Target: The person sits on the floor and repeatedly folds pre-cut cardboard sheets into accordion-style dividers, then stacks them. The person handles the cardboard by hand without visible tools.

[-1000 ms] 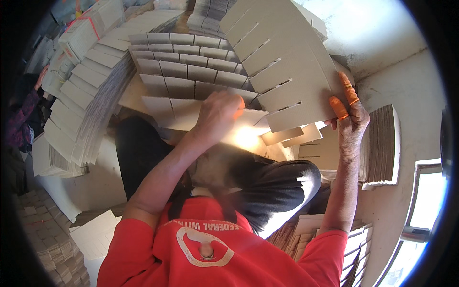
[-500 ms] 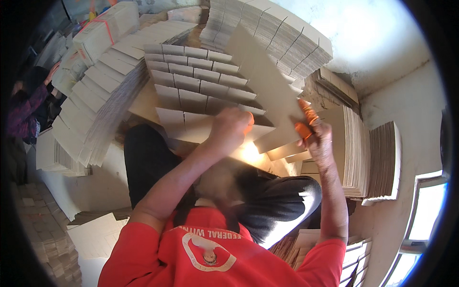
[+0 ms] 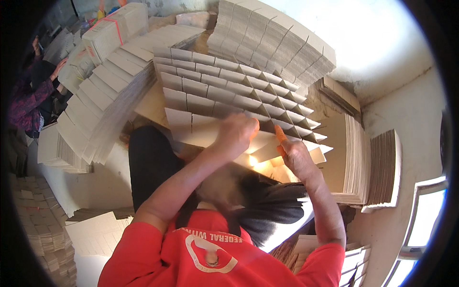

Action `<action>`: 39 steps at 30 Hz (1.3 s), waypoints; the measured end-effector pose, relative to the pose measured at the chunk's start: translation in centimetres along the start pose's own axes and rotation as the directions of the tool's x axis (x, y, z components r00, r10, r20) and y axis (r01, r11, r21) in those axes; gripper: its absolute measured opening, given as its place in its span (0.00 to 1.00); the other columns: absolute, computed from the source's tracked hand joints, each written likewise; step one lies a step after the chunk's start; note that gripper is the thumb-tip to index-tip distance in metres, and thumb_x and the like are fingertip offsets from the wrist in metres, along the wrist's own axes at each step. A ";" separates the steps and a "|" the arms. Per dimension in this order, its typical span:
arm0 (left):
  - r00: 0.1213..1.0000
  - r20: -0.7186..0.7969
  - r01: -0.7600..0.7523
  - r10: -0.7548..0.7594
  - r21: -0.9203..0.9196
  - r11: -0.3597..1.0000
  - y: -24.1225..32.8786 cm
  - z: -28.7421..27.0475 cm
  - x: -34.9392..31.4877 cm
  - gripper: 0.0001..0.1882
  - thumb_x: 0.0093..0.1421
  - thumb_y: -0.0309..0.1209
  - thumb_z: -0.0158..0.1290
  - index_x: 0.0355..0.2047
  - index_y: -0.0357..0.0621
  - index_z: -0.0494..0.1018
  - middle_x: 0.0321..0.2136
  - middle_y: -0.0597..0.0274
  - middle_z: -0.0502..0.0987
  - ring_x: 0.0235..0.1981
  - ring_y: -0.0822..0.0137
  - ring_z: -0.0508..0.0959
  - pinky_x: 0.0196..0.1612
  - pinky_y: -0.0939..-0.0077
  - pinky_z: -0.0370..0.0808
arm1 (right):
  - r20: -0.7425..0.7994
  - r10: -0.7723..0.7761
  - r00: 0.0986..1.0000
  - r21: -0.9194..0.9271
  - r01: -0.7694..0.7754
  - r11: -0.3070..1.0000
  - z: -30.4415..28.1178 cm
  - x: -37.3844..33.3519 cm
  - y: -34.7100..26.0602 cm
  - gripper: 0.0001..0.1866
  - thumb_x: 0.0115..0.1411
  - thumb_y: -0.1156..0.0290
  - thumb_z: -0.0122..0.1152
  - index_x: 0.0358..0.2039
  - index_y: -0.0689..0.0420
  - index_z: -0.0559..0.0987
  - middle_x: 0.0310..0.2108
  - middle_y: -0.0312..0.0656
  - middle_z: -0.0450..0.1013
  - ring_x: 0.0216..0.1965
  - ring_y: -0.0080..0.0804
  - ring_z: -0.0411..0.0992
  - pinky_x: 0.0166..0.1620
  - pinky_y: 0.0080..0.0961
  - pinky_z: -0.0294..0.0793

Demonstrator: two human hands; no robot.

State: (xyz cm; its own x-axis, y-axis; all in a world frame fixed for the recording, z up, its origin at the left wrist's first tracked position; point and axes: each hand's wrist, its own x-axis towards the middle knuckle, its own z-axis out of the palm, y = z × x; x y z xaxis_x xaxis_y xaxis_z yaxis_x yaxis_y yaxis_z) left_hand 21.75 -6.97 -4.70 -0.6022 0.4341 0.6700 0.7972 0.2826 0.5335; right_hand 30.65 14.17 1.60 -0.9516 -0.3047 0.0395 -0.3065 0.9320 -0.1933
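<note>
A partition grid of interlocked cardboard strips (image 3: pixel 210 91) stands before me, its cells formed at the right side and long rows reaching left. My left hand (image 3: pixel 238 135) is closed at the grid's near edge, pinching the nearest strip, with an orange covering on a finger. To its right, my right hand (image 3: pixel 297 155) also has orange-covered fingers. Its index finger points up along a crosswise strip, and the thumb sits below, gripping the strip's near end. The fingertips of both hands are partly hidden or blurred.
A tall stack of slotted cardboard sheets (image 3: pixel 272 36) stands behind the grid. Fanned cardboard pieces (image 3: pixel 103 91) lie at left, beside a strapped bundle (image 3: pixel 114 31). More stacks (image 3: pixel 356 158) line the right wall. At far left another person's sleeve (image 3: pixel 28 103) and hand show.
The cardboard strip that stood tilted in my right hand now sits down across the rows. My right hand has moved left and lower, closer to my left hand.
</note>
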 end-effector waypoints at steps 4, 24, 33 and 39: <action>0.996 0.004 -0.088 0.088 0.062 0.994 1.0 -2.5 -0.4 0.15 0.49 0.26 0.62 0.38 0.40 0.75 0.30 0.55 0.77 0.33 0.54 0.76 0.38 0.60 0.72 | -0.225 0.006 0.974 0.088 0.014 0.996 -1.6 -1.3 0.0 0.22 0.61 0.77 0.58 0.56 0.64 0.73 0.46 0.53 0.77 0.39 0.45 0.78 0.41 0.35 0.77; 0.990 -0.125 -0.002 0.062 0.429 0.904 -1.8 -8.8 -5.4 0.24 0.52 0.31 0.63 0.48 0.36 0.73 0.40 0.56 0.77 0.45 0.61 0.77 0.60 0.52 0.66 | -0.376 0.649 0.661 -0.452 -0.742 0.495 2.1 -19.7 17.5 0.41 0.60 0.38 0.55 0.64 0.55 0.65 0.58 0.53 0.67 0.58 0.54 0.66 0.57 0.54 0.65; 0.991 -0.132 0.023 0.032 0.395 0.919 -2.5 -8.1 -5.9 0.25 0.53 0.31 0.63 0.50 0.36 0.71 0.40 0.57 0.77 0.45 0.61 0.77 0.60 0.52 0.65 | -0.517 0.480 0.708 -0.391 -0.695 0.604 3.8 -22.2 21.7 0.36 0.63 0.41 0.52 0.59 0.58 0.70 0.56 0.55 0.69 0.53 0.53 0.70 0.50 0.52 0.71; 0.991 -0.129 0.019 0.031 0.370 0.929 -2.0 -8.4 -5.8 0.25 0.53 0.30 0.62 0.50 0.36 0.71 0.39 0.58 0.77 0.44 0.61 0.76 0.61 0.52 0.65 | -0.645 0.268 0.716 -0.457 -0.642 0.616 5.1 -23.1 23.4 0.32 0.63 0.42 0.53 0.54 0.57 0.75 0.50 0.51 0.73 0.45 0.47 0.74 0.42 0.45 0.75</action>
State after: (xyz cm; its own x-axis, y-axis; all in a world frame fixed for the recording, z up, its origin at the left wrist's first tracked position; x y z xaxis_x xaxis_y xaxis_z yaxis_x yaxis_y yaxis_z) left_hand 23.29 -17.21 -5.37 -0.5777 0.3287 0.7471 0.7446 0.5872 0.3173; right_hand 45.60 42.03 -8.81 -0.7778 0.1575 0.6085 0.4117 0.8592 0.3038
